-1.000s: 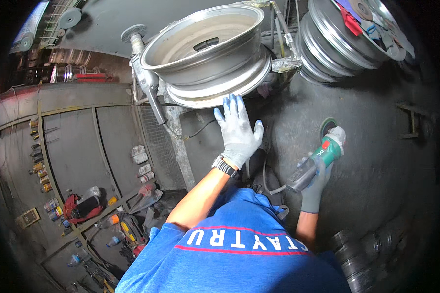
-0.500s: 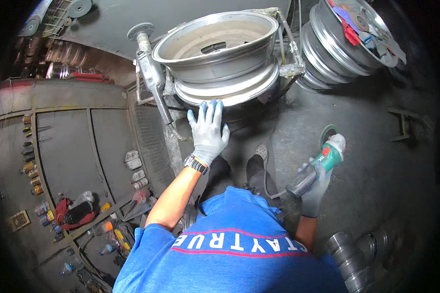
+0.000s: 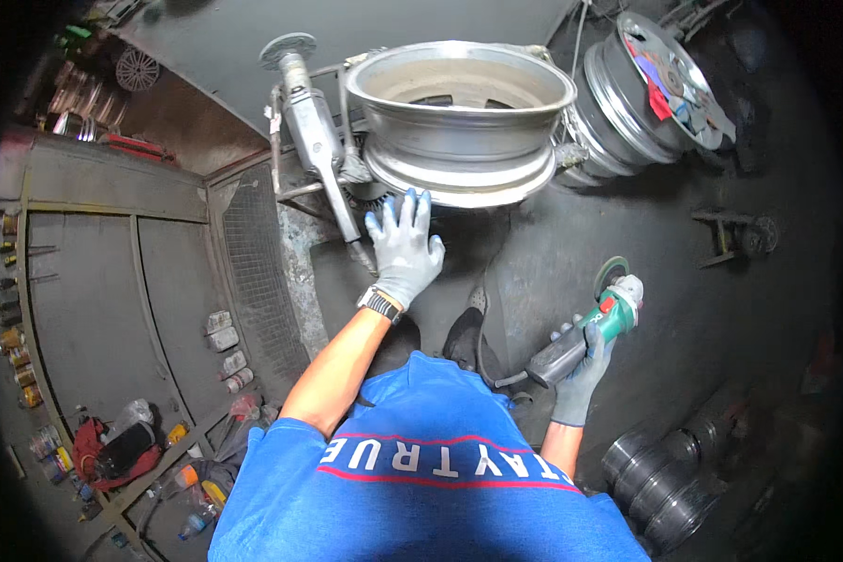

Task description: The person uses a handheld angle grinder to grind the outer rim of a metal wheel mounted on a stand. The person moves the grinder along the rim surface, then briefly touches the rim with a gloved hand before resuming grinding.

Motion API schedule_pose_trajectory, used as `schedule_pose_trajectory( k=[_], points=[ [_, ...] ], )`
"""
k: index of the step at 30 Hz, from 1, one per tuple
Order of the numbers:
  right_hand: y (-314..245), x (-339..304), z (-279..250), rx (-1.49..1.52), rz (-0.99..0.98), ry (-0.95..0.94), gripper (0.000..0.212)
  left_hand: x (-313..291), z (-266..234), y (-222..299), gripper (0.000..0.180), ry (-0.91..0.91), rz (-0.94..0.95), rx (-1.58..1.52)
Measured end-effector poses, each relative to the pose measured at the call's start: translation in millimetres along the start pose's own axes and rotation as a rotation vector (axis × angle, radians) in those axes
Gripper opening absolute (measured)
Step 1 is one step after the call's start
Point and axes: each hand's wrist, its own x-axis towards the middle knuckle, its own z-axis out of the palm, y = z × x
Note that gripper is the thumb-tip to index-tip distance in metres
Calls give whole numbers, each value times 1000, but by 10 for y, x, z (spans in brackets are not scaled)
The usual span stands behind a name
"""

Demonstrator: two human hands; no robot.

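Observation:
My gloved left hand (image 3: pixel 407 253) is open, its fingers spread at the near lower rim of a silver wheel rim (image 3: pixel 459 140). The fingertips seem to touch that edge. The wheel rim lies flat, hollow side up, on a metal stand. In my gloved right hand (image 3: pixel 583 375), off to the right, is a green and dark angle grinder (image 3: pixel 618 307), held by its body. Its round disc (image 3: pixel 611 272) points away from me, apart from the wheel rim, and its cord runs back toward my legs.
Left of the wheel rim, a long grey power tool with a round pad (image 3: pixel 314 131) leans on the stand. More wheel rims (image 3: pixel 618 112) stand at the far right, rags and discs on top. A low metal stand (image 3: pixel 721 239) is on the floor; dark rims (image 3: pixel 665 487) lie near right.
The whole view has turned slightly, so the wheel rim sits farther right. My left hand stays at its edge. My right hand still holds the grinder, a little nearer my body.

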Motion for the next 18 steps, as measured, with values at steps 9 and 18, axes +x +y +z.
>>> schedule_pose_trajectory(
  k=[9, 18],
  points=[
    [107, -459, 546, 38, -104, -99, 61, -506, -283, -522, 55, 9, -155, -495],
    [-120, -601, 1030, -47, -303, -364, 53, -610, -1138, 614, 84, -732, 336, -1618]
  ],
)
